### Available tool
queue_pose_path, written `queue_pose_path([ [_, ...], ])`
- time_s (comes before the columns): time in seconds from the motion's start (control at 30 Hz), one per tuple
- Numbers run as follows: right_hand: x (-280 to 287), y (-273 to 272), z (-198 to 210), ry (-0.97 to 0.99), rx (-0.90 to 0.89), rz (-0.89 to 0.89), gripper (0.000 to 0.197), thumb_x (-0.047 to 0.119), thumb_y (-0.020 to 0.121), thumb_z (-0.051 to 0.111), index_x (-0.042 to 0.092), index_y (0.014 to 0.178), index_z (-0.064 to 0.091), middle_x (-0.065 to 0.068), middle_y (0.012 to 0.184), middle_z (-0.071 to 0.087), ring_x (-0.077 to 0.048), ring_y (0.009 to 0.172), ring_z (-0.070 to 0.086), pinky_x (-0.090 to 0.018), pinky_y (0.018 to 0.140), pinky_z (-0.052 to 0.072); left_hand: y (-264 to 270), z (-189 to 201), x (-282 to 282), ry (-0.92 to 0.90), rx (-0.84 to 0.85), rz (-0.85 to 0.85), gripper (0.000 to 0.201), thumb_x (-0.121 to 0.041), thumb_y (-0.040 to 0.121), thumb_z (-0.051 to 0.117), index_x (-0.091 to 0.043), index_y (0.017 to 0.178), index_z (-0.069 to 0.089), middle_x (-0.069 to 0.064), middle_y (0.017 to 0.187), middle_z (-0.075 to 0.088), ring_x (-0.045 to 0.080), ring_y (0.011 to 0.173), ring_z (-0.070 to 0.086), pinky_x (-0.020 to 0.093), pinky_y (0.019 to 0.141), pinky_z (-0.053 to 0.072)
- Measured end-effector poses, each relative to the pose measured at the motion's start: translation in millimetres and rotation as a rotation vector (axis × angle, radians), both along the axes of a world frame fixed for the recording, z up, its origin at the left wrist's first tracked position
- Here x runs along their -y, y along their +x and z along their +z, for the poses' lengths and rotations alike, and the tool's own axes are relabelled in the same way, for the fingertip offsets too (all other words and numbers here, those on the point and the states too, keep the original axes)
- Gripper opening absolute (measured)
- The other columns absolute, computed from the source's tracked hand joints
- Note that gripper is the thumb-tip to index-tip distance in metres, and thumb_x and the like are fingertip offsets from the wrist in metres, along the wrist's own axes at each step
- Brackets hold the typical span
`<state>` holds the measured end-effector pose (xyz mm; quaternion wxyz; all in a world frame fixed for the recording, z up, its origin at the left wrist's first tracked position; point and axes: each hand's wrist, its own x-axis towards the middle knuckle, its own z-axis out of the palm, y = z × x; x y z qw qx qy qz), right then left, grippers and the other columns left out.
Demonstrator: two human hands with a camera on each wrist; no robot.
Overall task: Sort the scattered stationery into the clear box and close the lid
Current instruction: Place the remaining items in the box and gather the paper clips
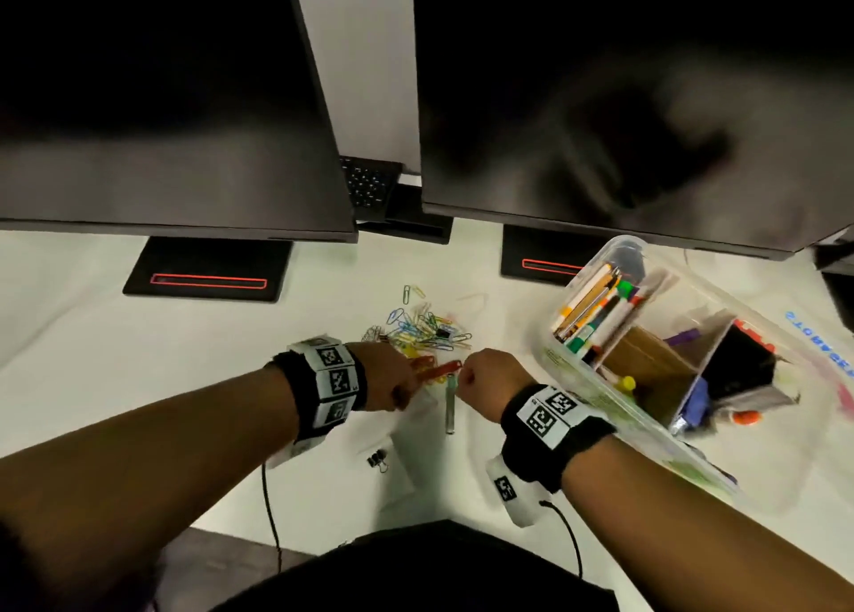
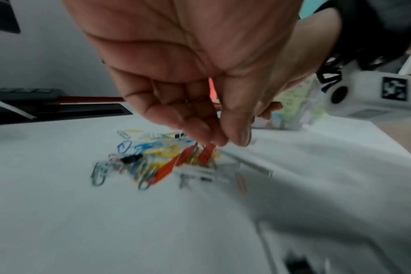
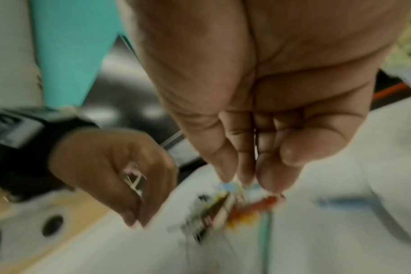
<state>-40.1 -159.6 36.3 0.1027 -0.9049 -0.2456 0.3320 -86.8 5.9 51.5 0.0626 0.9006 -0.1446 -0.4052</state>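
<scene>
A pile of coloured paper clips [image 1: 425,329] [image 2: 148,157] lies mid-desk. My left hand [image 1: 406,380] [image 2: 225,143] hovers at its near edge with thumb and fingers pinched together. The right wrist view shows silvery clips inside that hand's curl [image 3: 134,178]. My right hand [image 1: 466,373] [image 3: 246,182] has its fingertips bunched on the end of a long red clip [image 1: 443,370] [image 3: 265,202]. The clear box [image 1: 577,380] stands to the right, open, with pens and cardboard dividers inside. Both wrist views are blurred.
A thin grey-green stick [image 1: 450,406] lies just below the hands. A black binder clip [image 1: 378,460] sits nearer the desk's front edge. The box's lid [image 1: 818,348] lies right of the box. Two monitors [image 1: 161,103] on black stands [image 1: 208,269] overhang the back.
</scene>
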Motion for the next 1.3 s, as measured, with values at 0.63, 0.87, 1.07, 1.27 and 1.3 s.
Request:
queue_pose_path([
  [0.63, -8.0, -15.0, -49.7, -0.143, 0.211, -0.091, 0.028, 0.005, 0.090, 0.041, 0.005, 0.115, 0.054, -0.015, 0.119, 0.058, -0.031, 0.111, 0.054, -0.032, 0.088, 0.043, -37.0, -62.3, 20.7, -0.071, 0.111, -0.568, 0.022, -0.003, 0.087, 0.055, -0.008, 0.108, 0.060, 0.012, 0.114, 0.060, 0.034, 0.110, 0.054, 0.039, 0.088, 0.047],
  [0.87, -0.9, -15.2, -53.9, -0.113, 0.184, -0.095, 0.032, 0.002, 0.087, 0.042, 0.005, 0.116, 0.057, -0.016, 0.118, 0.058, -0.031, 0.111, 0.053, -0.033, 0.091, 0.045, -24.0, -54.4, 23.4, -0.084, 0.147, -0.378, 0.018, -0.002, 0.091, 0.042, -0.002, 0.103, 0.055, 0.018, 0.104, 0.062, 0.035, 0.097, 0.059, 0.035, 0.071, 0.043],
  [1.07, 3.7, -6.0, -48.8, 0.006, 0.130, -0.165, 0.023, 0.018, 0.089, 0.050, 0.005, 0.104, 0.061, -0.018, 0.111, 0.056, -0.033, 0.104, 0.054, -0.032, 0.086, 0.043, -6.4, -46.0, 7.4, -0.223, 0.145, 0.153, 0.034, -0.002, 0.091, 0.038, 0.000, 0.123, 0.045, 0.021, 0.131, 0.047, 0.031, 0.114, 0.051, 0.033, 0.092, 0.039],
  [1.27, -8.9, 2.3, -39.7, 0.166, 0.122, -0.214, 0.015, 0.008, 0.084, 0.053, 0.000, 0.097, 0.057, -0.019, 0.105, 0.057, -0.031, 0.100, 0.054, -0.024, 0.071, 0.029, -1.7, -51.3, -16.1, -0.381, 0.334, 0.402, 0.020, -0.001, 0.087, 0.042, -0.005, 0.100, 0.057, 0.010, 0.102, 0.053, 0.025, 0.101, 0.051, 0.023, 0.080, 0.033],
  [1.3, -12.4, 2.6, -38.0, 0.191, 0.123, -0.217, 0.017, 0.002, 0.083, 0.050, -0.001, 0.099, 0.056, -0.020, 0.107, 0.057, -0.032, 0.101, 0.054, -0.025, 0.073, 0.031, 0.0, -53.3, -20.8, -0.382, 0.357, 0.438, 0.019, 0.000, 0.087, 0.042, -0.005, 0.097, 0.058, 0.009, 0.098, 0.052, 0.025, 0.100, 0.050, 0.023, 0.078, 0.032],
])
